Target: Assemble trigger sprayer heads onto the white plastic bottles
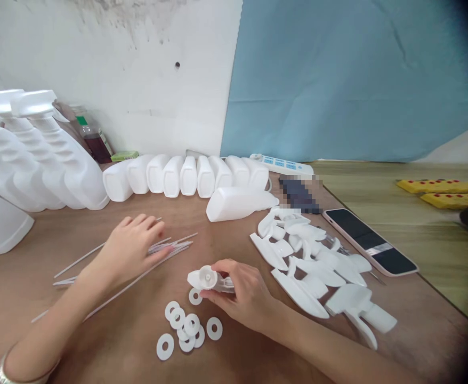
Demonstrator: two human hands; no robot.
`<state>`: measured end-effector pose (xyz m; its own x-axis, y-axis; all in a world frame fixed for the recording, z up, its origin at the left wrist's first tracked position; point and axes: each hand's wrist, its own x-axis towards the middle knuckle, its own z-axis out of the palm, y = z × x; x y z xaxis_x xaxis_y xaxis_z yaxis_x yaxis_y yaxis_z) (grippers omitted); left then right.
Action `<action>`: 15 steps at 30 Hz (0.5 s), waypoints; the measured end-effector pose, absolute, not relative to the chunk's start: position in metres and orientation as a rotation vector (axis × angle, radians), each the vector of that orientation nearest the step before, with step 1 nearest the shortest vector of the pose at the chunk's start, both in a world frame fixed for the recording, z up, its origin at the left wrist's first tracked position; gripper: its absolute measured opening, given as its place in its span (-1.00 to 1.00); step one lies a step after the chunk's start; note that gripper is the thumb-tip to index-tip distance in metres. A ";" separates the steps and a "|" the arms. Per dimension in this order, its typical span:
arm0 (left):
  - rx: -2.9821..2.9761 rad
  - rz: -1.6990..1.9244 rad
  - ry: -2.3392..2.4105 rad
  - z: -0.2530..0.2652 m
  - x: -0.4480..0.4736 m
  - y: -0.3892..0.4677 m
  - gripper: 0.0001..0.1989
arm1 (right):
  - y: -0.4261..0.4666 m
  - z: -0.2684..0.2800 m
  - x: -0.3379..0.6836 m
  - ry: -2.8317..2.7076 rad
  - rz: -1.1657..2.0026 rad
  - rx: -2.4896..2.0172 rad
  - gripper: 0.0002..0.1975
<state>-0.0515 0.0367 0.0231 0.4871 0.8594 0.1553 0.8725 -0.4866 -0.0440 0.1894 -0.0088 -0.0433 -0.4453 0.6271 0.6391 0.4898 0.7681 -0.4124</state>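
My right hand (245,292) grips a white trigger spray head (209,278), its round collar turned up so the inside shows. Loose white ring washers (165,346) lie on the table just below and left of it. Over a loose bundle of thin white dip tubes (182,245) hovers my left hand (135,244), fingers apart and thumb stretched to the right. Whether its fingertips touch the tubes I cannot tell. More white spray heads (301,296) are piled to the right of my right hand.
White bottles (171,177) lie in a row along the wall, one bottle (234,204) in front of them. Bottles with spray heads fitted (78,170) stand at the left. A phone (372,240) lies at the table's right edge, near a power strip (284,164).
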 end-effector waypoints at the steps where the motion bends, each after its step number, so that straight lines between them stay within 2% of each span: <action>1: -2.530 -0.096 -1.631 0.025 -0.059 0.042 -0.69 | -0.009 -0.042 0.189 -2.128 0.199 -0.821 -0.68; 5: -2.334 0.177 -2.004 0.029 -0.088 0.053 -0.67 | -0.008 -0.038 0.188 -2.126 0.157 -0.800 -0.73; 9: -2.326 0.521 -2.318 0.029 -0.113 0.052 -0.56 | -0.009 -0.036 0.188 -2.142 0.160 -0.835 -0.75; 15: -2.141 0.297 -2.479 0.024 -0.143 0.050 -0.62 | -0.010 -0.035 0.189 -2.161 0.148 -0.857 -0.76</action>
<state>-0.1430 0.0503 0.0244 -0.1462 0.9627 -0.2276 0.9892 0.1408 -0.0399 0.1888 -0.0102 -0.0352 -0.4598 0.6220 0.6338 0.5299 0.7649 -0.3662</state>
